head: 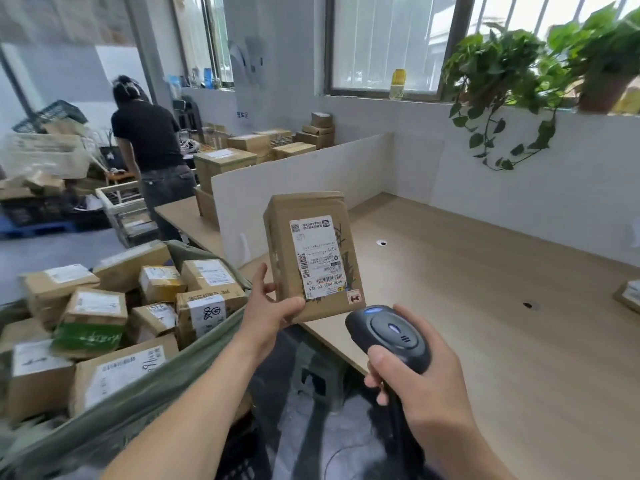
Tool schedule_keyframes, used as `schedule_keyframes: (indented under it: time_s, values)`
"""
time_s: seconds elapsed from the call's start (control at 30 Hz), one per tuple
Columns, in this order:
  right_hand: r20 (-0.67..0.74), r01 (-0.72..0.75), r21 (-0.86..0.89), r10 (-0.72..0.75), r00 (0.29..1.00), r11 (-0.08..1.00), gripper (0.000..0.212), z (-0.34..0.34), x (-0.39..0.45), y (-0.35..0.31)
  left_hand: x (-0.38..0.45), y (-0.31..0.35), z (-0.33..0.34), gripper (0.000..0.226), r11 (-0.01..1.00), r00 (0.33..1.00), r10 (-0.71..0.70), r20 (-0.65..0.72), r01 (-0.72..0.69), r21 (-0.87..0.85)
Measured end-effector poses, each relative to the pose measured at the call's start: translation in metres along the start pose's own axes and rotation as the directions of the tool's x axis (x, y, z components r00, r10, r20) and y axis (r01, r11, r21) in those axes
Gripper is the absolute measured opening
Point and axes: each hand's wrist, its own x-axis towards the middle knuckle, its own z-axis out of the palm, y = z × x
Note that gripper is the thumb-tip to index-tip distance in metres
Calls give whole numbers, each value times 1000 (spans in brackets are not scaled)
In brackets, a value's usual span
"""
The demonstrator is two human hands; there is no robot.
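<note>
My left hand (272,308) grips a brown cardboard parcel (311,258) by its lower left corner and holds it upright above the desk's near edge. A white shipping label with barcodes faces me. My right hand (420,379) is curled round the handle of a black barcode scanner (389,336), thumb on its side. The scanner's head sits just below and right of the parcel, pointing up toward the label.
A wooden desk (485,306) stretches right, with a white divider (294,188) behind the parcel. A green sack (145,396) holding several labelled boxes lies at left. Another parcel (628,294) sits at the desk's right edge. A person in black stands far left. Plants hang at the window.
</note>
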Motion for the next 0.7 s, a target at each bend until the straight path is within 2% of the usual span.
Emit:
schedule_keyframes:
  time_s: [0.1, 0.27, 0.33, 0.53, 0.7]
  values:
    - [49, 3, 1, -3, 999, 1000, 68, 14, 16, 5, 9, 4, -17, 117, 1000, 999, 20, -34, -20, 13]
    - [169, 54, 0, -53, 984, 999, 60, 28, 47, 4, 30, 10, -34, 122, 1000, 995, 9, -99, -7, 21]
    - [213, 64, -15, -59, 975, 998, 64, 30, 63, 2, 41, 11, -38, 123, 1000, 993, 16, -120, -13, 22]
    - [278, 17, 42, -28, 960, 999, 52, 34, 114, 9, 66, 18, -35, 118, 995, 983, 66, -173, -51, 90]
    - [326, -24, 11, 19, 945, 1000, 66, 27, 151, 15, 81, 17, -25, 113, 993, 972, 83, -219, -63, 97]
